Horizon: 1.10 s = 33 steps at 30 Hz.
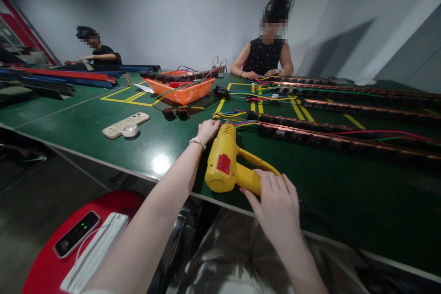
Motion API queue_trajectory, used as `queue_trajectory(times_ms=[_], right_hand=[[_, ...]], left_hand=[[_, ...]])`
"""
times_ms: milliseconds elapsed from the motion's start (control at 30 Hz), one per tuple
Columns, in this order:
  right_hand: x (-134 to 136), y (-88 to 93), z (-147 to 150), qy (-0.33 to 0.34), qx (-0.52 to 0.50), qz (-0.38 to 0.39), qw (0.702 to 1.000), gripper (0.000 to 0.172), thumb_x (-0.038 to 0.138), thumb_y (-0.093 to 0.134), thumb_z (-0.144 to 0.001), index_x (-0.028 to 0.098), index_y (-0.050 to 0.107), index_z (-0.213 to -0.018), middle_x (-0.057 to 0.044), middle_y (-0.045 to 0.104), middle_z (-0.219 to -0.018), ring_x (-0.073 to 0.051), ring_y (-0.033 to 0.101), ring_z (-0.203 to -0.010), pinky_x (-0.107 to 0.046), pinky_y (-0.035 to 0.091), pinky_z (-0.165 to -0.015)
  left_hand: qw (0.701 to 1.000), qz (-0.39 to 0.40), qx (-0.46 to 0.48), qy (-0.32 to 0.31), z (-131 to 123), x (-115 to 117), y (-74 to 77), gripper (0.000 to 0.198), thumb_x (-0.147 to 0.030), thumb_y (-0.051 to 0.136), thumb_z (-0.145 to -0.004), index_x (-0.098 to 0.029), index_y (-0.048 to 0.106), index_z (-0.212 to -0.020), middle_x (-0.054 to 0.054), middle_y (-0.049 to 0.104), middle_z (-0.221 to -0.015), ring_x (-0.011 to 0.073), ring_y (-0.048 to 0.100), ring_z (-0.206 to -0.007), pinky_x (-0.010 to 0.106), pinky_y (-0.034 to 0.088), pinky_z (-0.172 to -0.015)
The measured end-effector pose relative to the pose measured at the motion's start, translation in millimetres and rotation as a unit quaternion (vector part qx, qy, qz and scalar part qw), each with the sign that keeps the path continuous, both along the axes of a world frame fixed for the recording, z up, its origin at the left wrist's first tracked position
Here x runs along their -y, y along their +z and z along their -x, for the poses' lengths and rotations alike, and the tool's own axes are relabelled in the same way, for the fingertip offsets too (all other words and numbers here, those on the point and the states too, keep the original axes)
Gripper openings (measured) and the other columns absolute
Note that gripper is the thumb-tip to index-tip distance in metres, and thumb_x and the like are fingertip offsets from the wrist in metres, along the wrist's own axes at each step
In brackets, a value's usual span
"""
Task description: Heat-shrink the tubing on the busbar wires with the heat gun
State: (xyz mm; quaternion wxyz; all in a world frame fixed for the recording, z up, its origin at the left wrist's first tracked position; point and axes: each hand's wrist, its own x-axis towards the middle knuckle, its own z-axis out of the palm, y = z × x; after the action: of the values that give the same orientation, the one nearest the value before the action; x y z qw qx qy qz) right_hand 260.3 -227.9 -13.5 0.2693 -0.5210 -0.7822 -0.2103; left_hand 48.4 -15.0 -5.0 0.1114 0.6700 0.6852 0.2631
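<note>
Taking the yellow heat gun (pixel 224 161) as landmark: far to its left and below, off the green table (pixel 103 124), a red stool (pixel 48 257) carries a dark device with green lights. Left of the gun and farther back lies a white remote (pixel 124 125); behind that, an orange basket (pixel 186 91). The left hand (pixel 207 130) sits just left of the gun's nozzle, fingers curled on coloured wires (pixel 234 115); whether it pinches them I cannot tell. The gun lies on the table's near edge. The right hand (pixel 275 202) is closed around its handle. Right of the gun run long copper-lined strips (pixel 344 140). Beyond, 2 other people sit working.
</note>
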Motion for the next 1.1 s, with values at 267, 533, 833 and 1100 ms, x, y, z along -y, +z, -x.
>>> queue_trajectory(times_ms=[267, 533, 833, 1100], right_hand=[[-3.6, -0.6, 5.0, 0.033, -0.026, 0.019, 0.999, 0.042, 0.043, 0.058, -0.084, 0.012, 0.052, -0.111, -0.006, 0.062, -0.096, -0.024, 0.056, -0.089, -0.042, 0.034, -0.097], [-10.8, 0.1, -18.9, 0.027, -0.012, 0.025, 0.999, 0.040, 0.045, 0.056, -0.085, 0.014, 0.051, -0.110, -0.006, 0.062, -0.097, -0.024, 0.057, -0.091, -0.043, 0.034, -0.097], [-14.8, 0.7, -43.5, -0.057, 0.009, 0.014, 0.998, 0.038, 0.045, 0.051, -0.088, 0.013, 0.051, -0.109, -0.008, 0.061, -0.094, -0.026, 0.057, -0.087, -0.042, 0.040, -0.087], [-16.1, -2.4, -47.1, -0.047, 0.003, -0.006, 0.999, 0.043, 0.051, 0.041, -0.091, 0.013, 0.052, -0.108, -0.008, 0.063, -0.095, -0.025, 0.059, -0.088, -0.045, 0.036, -0.097]], left_hand=[[0.998, 0.010, 0.061, -0.021, 8.5, -7.3, -6.1, 0.049, -0.046, 0.036, -0.090, -0.012, 0.069, -0.076, 0.006, 0.067, -0.075, 0.0183, 0.058, -0.072, 0.024, 0.037, -0.061], [0.997, -0.012, 0.066, -0.026, 5.7, -1.3, -6.6, 0.045, -0.043, 0.038, -0.086, -0.015, 0.064, -0.063, 0.004, 0.060, -0.062, 0.0166, 0.053, -0.062, 0.026, 0.035, -0.060], [0.997, -0.006, 0.075, -0.020, 5.6, 1.0, -4.5, 0.037, -0.038, 0.038, -0.080, -0.017, 0.060, -0.058, 0.003, 0.056, -0.056, 0.0168, 0.052, -0.061, 0.026, 0.034, -0.062], [0.999, -0.011, 0.049, -0.012, 4.0, -0.4, -4.6, 0.038, -0.034, 0.038, -0.079, -0.017, 0.063, -0.057, 0.004, 0.061, -0.059, 0.0191, 0.059, -0.067, 0.028, 0.040, -0.070]])
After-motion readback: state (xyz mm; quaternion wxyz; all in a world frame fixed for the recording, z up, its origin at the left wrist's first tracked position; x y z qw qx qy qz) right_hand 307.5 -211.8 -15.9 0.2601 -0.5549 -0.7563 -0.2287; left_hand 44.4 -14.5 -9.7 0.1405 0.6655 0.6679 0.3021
